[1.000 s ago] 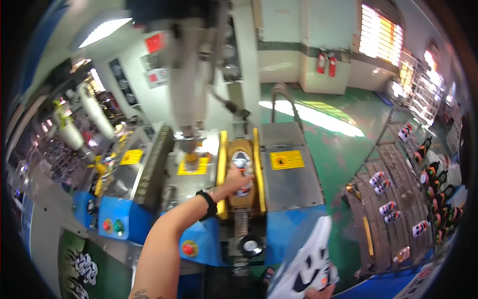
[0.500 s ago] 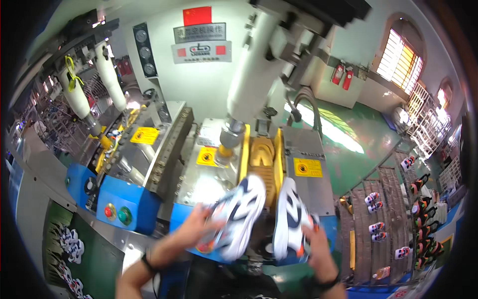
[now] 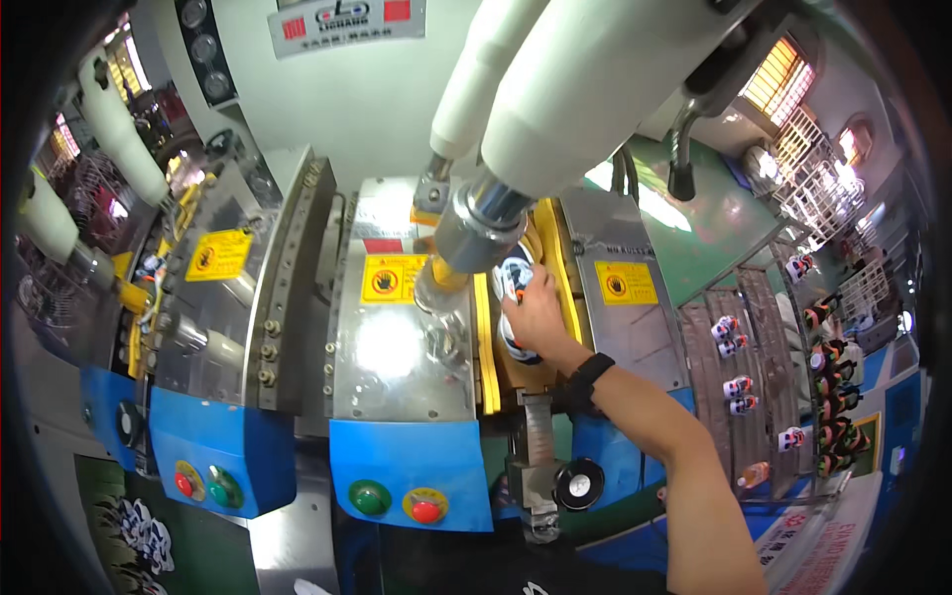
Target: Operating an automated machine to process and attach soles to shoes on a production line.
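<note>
The right hand reaches in from the near right, its grip closed over the upper of one white, black and orange shoe. The shoe lies lengthwise in the machine's slot, between two yellow walls. Half a second ago the slot was bare and a shoe hung in each hand just in front of it. Now one shoe is down in the slot, which suggests that the work has passed from carrying to placing. The left hand is out of view, so its grip cannot be told, nor where the second shoe is.

Counted: one hand, wearing one black wristband; one shoe in the slot. Four white cylinders slant down, two large ones close by and two at the far left. Three yellow labels mark the metal plates. Two green buttons and two red buttons sit on two blue boxes, one of each per box. One black knob is near, below the slot. The rack at right holds at least six pale shoes; the darker ones beyond are too crowded to count.
</note>
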The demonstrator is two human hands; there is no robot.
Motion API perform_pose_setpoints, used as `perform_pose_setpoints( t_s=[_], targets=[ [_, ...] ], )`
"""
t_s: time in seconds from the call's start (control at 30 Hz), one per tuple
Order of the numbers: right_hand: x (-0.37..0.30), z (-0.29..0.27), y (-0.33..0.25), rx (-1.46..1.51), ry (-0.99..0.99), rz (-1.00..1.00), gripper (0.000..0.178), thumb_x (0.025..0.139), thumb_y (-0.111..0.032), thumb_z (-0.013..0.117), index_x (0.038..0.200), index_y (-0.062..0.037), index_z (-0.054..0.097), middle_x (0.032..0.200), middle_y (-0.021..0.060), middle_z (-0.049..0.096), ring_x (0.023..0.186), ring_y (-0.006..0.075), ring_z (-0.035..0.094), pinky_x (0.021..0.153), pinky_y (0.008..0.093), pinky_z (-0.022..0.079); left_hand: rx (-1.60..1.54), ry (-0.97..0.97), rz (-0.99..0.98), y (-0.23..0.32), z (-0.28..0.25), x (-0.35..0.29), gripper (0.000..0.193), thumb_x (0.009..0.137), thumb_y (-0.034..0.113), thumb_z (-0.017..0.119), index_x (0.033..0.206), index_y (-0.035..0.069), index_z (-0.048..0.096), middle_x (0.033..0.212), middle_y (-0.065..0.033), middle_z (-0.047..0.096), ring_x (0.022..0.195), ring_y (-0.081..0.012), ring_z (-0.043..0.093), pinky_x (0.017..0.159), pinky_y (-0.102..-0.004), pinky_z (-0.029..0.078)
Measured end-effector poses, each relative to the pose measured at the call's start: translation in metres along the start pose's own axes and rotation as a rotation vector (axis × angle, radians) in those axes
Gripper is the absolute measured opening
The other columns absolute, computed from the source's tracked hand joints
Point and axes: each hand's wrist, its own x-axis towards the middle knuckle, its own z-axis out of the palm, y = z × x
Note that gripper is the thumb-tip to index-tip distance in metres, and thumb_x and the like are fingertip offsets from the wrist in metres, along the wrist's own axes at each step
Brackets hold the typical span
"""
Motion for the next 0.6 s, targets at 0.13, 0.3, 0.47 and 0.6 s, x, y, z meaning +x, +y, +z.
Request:
perform_pose_setpoints(
  t_s=[0.13,0.3,0.47,0.6],
  targets=[
    [0.002,0.001,0.018,-0.046,0.019,-0.02,0.059,0.076,-0.017,0.064,0.118,0.0074,0.031,0.107,0.0349,0.046,0.093,0.047,0.054,0.083,0.0503,0.046,0.132,-0.172,-0.043,-0.002,0.045,0.059,0.039,0.093,0.024,0.052,0.122,-0.001,0.049,0.107,-0.0093,0.06,0.09,-0.021,0.059,0.072,-0.0332,0.052],
    [-0.042,-0.029,-0.041,-0.257,-0.043,-0.029,0.073,0.076,-0.022,0.068,0.13,0.011,0.03,0.118,0.0303,0.046,0.109,0.0419,0.05,0.092,0.0481,0.043,0.207,-0.334,-0.119,0.03,0.084,0.098,0.046,0.093,0.026,0.053,0.127,-0.004,0.047,0.111,-0.0164,0.06,0.097,-0.0263,0.059,0.076,-0.0378,0.049],
    [-0.186,-0.039,-0.176,-0.182,-0.4,-0.614,0.067,0.081,-0.031,0.056,0.138,-0.0022,0.034,0.138,0.0285,0.033,0.132,0.038,0.03,0.109,0.0562,0.019,-0.008,-0.629,-0.024,0.02,0.08,0.136,0.03,0.092,0.012,0.051,0.119,-0.001,0.05,0.104,-0.0116,0.062,0.091,-0.0216,0.063,0.078,-0.0341,0.054],
    [-0.237,0.03,-0.187,-0.725,-0.392,-0.934,0.059,0.085,-0.024,0.049,0.14,-0.0058,0.035,0.146,0.0275,0.024,0.138,0.0369,0.022,0.107,0.0617,0.015,0.012,-0.652,-0.019,0.017,0.072,0.137,0.033,0.093,0.019,0.053,0.12,0.0,0.049,0.105,-0.011,0.061,0.091,-0.0224,0.062,0.08,-0.0341,0.052]
  ],
)
